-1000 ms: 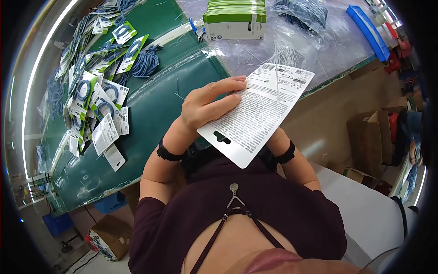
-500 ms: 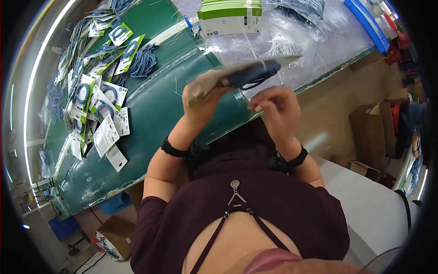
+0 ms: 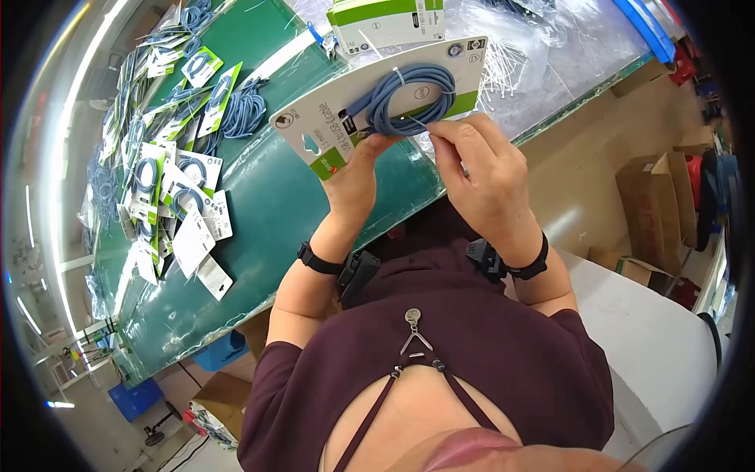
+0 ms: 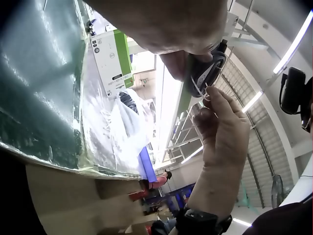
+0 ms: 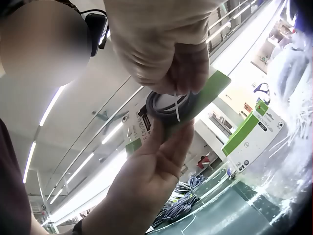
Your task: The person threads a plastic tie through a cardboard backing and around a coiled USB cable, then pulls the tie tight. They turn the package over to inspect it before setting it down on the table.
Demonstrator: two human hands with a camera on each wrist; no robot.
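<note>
A white and green cardboard card [image 3: 311, 118] is held in my left hand [image 3: 354, 177], thumb on its front and fingers behind. Its printed front, labelled as a USB cable, now faces up. On it lies a coiled blue cable [image 3: 377, 108]. A thin white tie [image 5: 177, 111] loops over the coil in the right wrist view. My right hand [image 3: 495, 169] pinches the end of a tie at the coil's near edge with thumb and forefinger. From the left wrist view, the right hand [image 4: 225, 132] has its fingertips right at the coil.
Behind the card stands a stack of similar cards [image 3: 385, 27] on the table. Loose white ties [image 3: 499, 69] lie to its right, and blue-handled cutters [image 3: 322, 39] to its left. Carded cables [image 3: 145, 177] are heaped on the green table [image 3: 275, 185]. Cardboard boxes [image 3: 649, 212] stand on the floor at right.
The card has been turned from its printed back to its front, bringing the cable coil into view. My right hand has come from beneath the card to the coil and now pinches a tie.
</note>
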